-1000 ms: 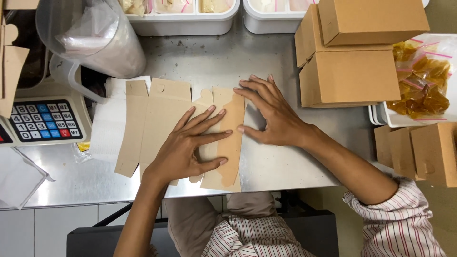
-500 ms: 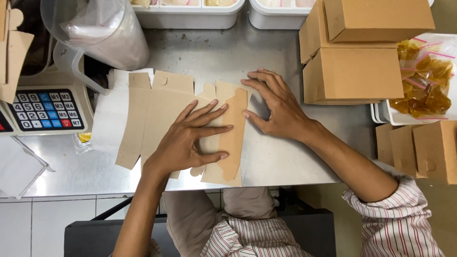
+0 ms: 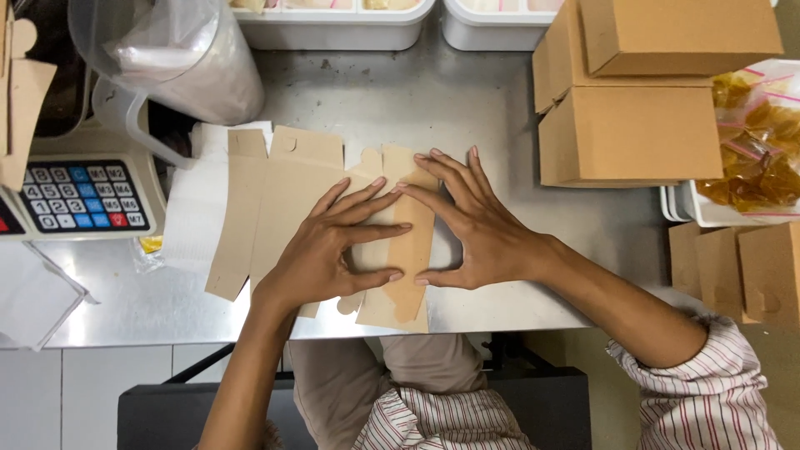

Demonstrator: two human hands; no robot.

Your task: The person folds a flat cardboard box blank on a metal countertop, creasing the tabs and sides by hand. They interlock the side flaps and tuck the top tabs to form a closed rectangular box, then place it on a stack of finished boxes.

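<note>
A flat, unfolded brown cardboard box blank (image 3: pixel 283 196) lies on the steel table (image 3: pixel 467 117) in front of me. My left hand (image 3: pixel 333 246) presses flat on its right part, fingers spread and pointing right. My right hand (image 3: pixel 471 225) rests beside it, fingertips and thumb on the folded right flap (image 3: pixel 412 250), which is creased over toward the middle. Both hands touch the cardboard; neither lifts it.
Folded brown boxes (image 3: pixel 642 92) are stacked at the right, with more at the right edge (image 3: pixel 733 267). A tray of bagged orange snacks (image 3: pixel 758 150) sits beside them. A scale with keypad (image 3: pixel 79 196) and a clear jug (image 3: pixel 175 58) stand left. White bins (image 3: pixel 333 25) line the back.
My right hand has slid left and down onto the box's right flap, meeting my left hand's fingertips. The left hand stays pressed on the cardboard.
</note>
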